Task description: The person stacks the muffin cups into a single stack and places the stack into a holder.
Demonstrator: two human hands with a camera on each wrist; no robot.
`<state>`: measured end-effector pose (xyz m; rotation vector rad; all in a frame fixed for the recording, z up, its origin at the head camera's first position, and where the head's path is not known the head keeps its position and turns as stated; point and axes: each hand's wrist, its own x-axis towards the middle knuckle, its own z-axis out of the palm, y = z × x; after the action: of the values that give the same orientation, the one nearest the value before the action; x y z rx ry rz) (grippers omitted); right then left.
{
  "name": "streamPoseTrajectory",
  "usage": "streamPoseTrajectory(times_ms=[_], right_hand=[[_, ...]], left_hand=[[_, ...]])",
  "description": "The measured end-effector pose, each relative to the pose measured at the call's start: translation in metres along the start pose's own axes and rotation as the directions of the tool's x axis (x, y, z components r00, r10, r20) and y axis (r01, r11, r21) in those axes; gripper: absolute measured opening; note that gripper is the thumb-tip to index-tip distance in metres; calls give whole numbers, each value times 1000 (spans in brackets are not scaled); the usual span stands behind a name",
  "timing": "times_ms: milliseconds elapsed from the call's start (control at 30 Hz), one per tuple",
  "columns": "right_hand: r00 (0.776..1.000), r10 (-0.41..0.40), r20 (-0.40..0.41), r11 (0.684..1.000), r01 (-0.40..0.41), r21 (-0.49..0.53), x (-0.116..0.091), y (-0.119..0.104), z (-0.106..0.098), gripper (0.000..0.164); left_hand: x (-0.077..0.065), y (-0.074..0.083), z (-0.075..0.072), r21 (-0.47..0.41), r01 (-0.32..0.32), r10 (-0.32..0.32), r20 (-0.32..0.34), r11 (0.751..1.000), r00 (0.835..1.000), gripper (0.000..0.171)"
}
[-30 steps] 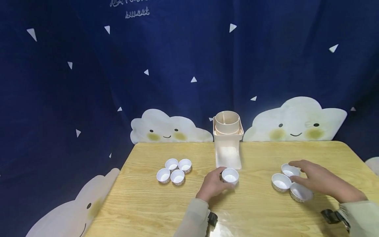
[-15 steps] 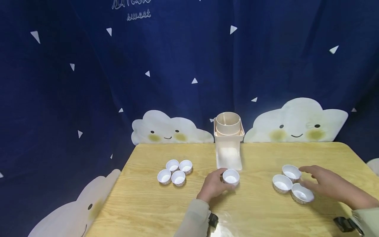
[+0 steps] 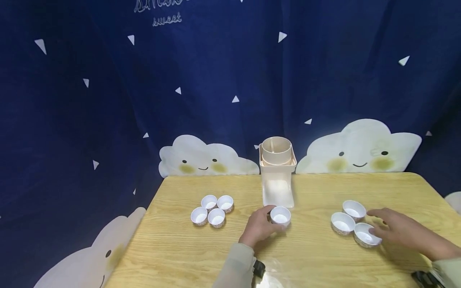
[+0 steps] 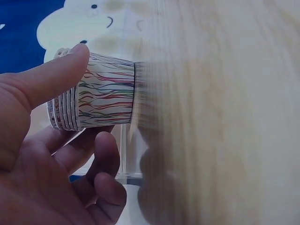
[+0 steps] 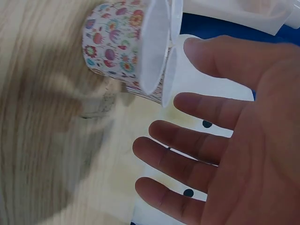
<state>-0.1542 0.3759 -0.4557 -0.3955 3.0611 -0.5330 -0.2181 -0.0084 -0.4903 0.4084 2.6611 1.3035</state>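
My left hand (image 3: 261,227) holds a stack of nested paper baking cups (image 3: 280,215) at the middle of the table. In the left wrist view, thumb and fingers grip the stack (image 4: 105,91) near its several rims; coloured wavy lines run round its side. My right hand (image 3: 405,231) hovers at the right of a group of three baking cups. These are a back cup (image 3: 354,210), a left cup (image 3: 342,223) and a front cup (image 3: 366,235). In the right wrist view its fingers (image 5: 178,166) are spread and bare, beside a flower-printed cup (image 5: 115,40).
A cream plastic dispenser (image 3: 278,174) with a round top stands at the table's back edge, behind the left hand's stack. Several white baking cups (image 3: 216,217) stand grouped at the left on the wooden table (image 3: 173,256). A dark blue curtain (image 3: 216,60) hangs behind.
My right hand has drawn back to the right, off the three baking cups, which stay grouped. My left hand keeps its grip on the stack in the same place.
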Motion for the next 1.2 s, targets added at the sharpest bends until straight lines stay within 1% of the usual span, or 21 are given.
streamPoseTrajectory(times_ms=[133, 200, 333, 367, 433, 533, 567, 667, 767, 833, 933, 1067, 1200], right_hand=[[999, -20, -28, 1000, 19, -10, -2, 1, 6, 47], [999, -15, -35, 1000, 14, -19, -3, 1, 10, 49], [999, 11, -32, 1000, -11, -26, -5, -1, 17, 56], [999, 6, -38, 1000, -7, -28, -5, -1, 18, 59], [998, -7, -58, 999, 5, -37, -6, -2, 20, 63], [993, -36, -109, 996, 27, -85, -7, -3, 22, 64], [993, -37, -115, 996, 27, -90, -7, -3, 22, 64], [996, -3, -84, 997, -3, -74, -6, -5, 20, 67], [999, 40, -34, 998, -41, -39, -4, -7, 16, 74], [998, 55, -17, 998, -56, -27, -4, -8, 15, 79], [998, 47, -35, 998, -48, -43, -5, -9, 16, 79], [997, 19, -70, 997, -24, -76, -7, -8, 19, 74], [997, 21, -69, 996, -27, -91, -6, -6, 20, 71]], left_hand=[[0, 1, 0, 4, -2, 2, -2, 1000, 1000, 54], [0, 1, 0, 5, -5, 5, 0, 1000, 1000, 54], [-1, 1, 1, -1, 7, -7, 5, 1000, 1000, 54], [-1, 1, 1, -1, 8, -8, 6, 1000, 1000, 54], [-1, 0, 1, 0, 8, -8, 5, 1000, 1000, 54], [0, 0, 1, 1, 1, -1, 1, 1000, 1000, 54], [0, 0, 1, 2, -2, 2, 0, 1000, 1000, 54], [0, 0, 0, 2, -5, 5, -5, 1000, 1000, 53], [0, 0, 0, 7, -5, 5, -7, 1000, 1000, 53], [0, 0, 0, 11, -3, 3, -7, 1000, 1000, 53], [0, 0, 1, 11, -2, 2, -6, 1000, 1000, 53], [1, 0, 1, 7, -2, 2, -3, 1000, 1000, 53], [0, 0, 1, 9, 1, -1, -2, 1000, 1000, 53]])
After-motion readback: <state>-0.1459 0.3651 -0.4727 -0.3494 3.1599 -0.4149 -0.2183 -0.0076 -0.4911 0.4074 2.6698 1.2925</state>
